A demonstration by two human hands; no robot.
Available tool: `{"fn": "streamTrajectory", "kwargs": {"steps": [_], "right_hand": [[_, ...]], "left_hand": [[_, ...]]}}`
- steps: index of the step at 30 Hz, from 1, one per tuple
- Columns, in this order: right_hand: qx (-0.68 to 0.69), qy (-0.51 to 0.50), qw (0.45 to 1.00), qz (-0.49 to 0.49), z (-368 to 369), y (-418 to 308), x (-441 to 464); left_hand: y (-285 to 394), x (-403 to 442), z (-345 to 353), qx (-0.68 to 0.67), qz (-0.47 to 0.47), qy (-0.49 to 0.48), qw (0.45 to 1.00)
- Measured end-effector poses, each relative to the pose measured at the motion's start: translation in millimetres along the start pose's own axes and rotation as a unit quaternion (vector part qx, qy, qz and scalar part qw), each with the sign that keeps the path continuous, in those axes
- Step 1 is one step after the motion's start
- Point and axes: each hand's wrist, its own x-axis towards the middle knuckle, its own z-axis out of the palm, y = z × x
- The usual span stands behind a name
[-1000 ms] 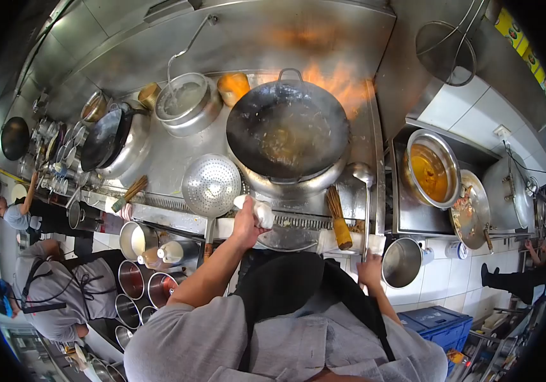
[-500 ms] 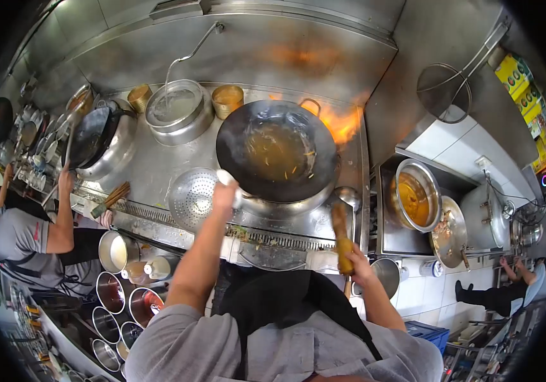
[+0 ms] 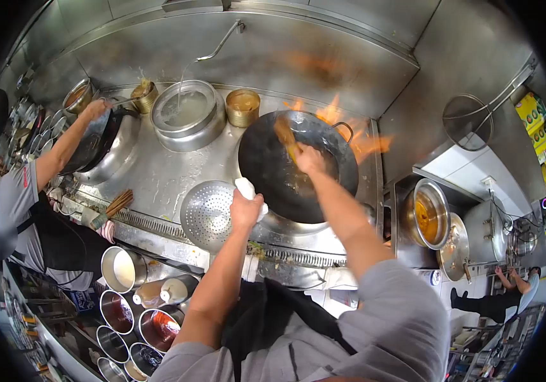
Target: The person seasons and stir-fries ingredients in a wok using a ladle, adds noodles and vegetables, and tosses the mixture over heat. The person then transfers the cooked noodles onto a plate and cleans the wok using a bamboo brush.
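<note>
A large black wok (image 3: 261, 172) sits tilted on the burner in front of me, with wet liquid in its bowl. My right hand (image 3: 309, 159) is closed around a wok brush (image 3: 284, 132), whose bristle end lies over the inside of the wok. At the wok's near-left rim, my left hand (image 3: 246, 210) grips a folded white cloth (image 3: 245, 188); whether it also holds a wok handle underneath is hidden. Just left of that hand, a round perforated strainer (image 3: 208, 216) rests on the steel counter.
Flames (image 3: 367, 145) rise behind and right of the wok. A water-filled pot (image 3: 187, 130) stands under a running tap (image 3: 219, 46). A metal bowl of oil (image 3: 429, 216) is at the right. On the left, a co-worker's arm (image 3: 69, 143) reaches over another wok. Sauce pots (image 3: 158, 328) stand front left.
My right hand has carried the brush from the counter's front right into the wok. The wok holds less liquid and looks more tilted. The co-worker's arm has reached farther back.
</note>
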Motion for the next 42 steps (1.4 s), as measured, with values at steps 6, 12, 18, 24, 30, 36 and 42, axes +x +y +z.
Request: {"fn": "streamTrajectory", "kwargs": {"steps": [6, 12, 18, 24, 30, 36, 42], "right_hand": [[0.03, -0.123, 0.982, -0.138, 21, 26, -98], [-0.266, -0.165, 0.943, -0.113, -84, 73, -62], [-0.07, -0.053, 0.996, 0.016, 20, 22, -34], [-0.181, -0.237, 0.947, -0.118, -81, 66, -121], [-0.276, -0.115, 0.946, -0.125, -66, 98, 43], [-0.074, -0.134, 0.984, -0.087, 13, 39, -62], [-0.342, -0.303, 0.877, -0.15, -132, 111, -90]], "left_hand": [[25, -6, -8, 0.115, -0.002, -0.011, 0.993], [29, 5, -6, 0.134, 0.009, -0.042, 0.99], [25, 8, -17, 0.161, 0.031, -0.019, 0.986], [35, 10, -17, 0.161, 0.017, -0.03, 0.986], [31, 23, -14, 0.18, 0.014, -0.034, 0.983], [20, 44, -38, 0.107, 0.075, -0.11, 0.985], [37, 36, -30, 0.133, 0.049, -0.052, 0.989]]}}
